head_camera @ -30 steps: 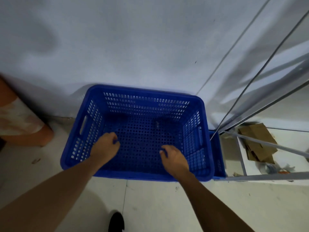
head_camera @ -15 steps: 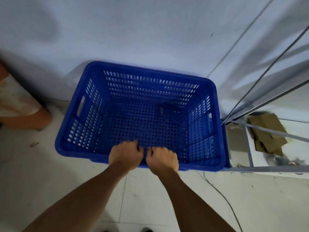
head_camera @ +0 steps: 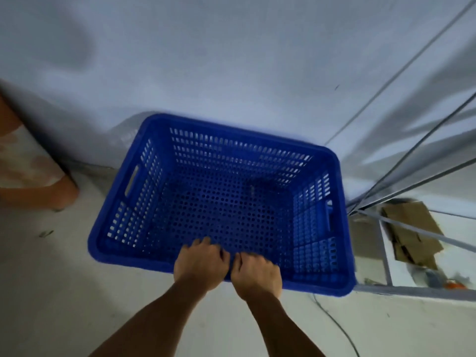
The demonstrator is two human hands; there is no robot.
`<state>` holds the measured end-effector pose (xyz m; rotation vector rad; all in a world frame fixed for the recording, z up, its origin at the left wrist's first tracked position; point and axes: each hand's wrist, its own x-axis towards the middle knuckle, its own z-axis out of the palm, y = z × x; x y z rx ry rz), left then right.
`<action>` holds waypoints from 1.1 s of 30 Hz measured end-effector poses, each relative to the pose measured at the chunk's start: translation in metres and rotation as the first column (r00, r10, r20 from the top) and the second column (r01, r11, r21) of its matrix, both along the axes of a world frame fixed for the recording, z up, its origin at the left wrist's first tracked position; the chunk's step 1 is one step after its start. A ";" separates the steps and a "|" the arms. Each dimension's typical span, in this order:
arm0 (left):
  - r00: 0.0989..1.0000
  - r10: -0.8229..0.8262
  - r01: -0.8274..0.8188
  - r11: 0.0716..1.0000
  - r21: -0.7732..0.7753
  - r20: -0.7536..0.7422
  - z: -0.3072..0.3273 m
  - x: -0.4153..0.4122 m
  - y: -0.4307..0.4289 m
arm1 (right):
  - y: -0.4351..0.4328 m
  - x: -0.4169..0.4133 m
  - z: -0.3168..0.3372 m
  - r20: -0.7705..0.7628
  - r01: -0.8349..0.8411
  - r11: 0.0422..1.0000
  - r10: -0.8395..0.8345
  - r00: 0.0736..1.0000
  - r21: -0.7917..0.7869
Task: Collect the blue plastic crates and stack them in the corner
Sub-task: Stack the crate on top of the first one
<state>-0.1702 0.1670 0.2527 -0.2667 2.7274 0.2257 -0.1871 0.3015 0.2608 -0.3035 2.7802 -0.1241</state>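
A large blue plastic crate (head_camera: 226, 191) with perforated walls and floor stands against the pale wall, close to the corner. It is empty inside. My left hand (head_camera: 199, 264) and my right hand (head_camera: 256, 275) sit side by side on the middle of its near rim, fingers curled over the edge and into the crate. Whether another crate lies beneath it is hidden.
An orange container (head_camera: 31, 181) stands at the left by the wall. A grey metal frame (head_camera: 412, 289) with folded cardboard (head_camera: 409, 233) behind it flanks the crate on the right. A dark cable (head_camera: 337, 328) runs across the pale floor.
My hands slid from apart inside the crate to together on its near rim. The view pulled back, and the crate edge that showed at the lower right is hidden now.
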 end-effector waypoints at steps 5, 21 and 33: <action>0.996 0.073 -0.076 0.995 0.059 0.045 0.000 0.005 0.000 | 0.000 0.004 0.008 0.104 0.016 1.000 -0.015 0.994 -0.011; 0.996 0.085 -0.085 0.996 0.031 0.006 0.001 -0.004 -0.001 | 0.001 0.000 0.012 0.081 0.074 0.996 -0.070 0.994 -0.043; 1.000 0.006 -0.006 1.000 -0.005 0.026 -0.005 -0.014 -0.004 | -0.003 -0.010 0.014 0.073 0.054 0.998 -0.052 0.996 -0.028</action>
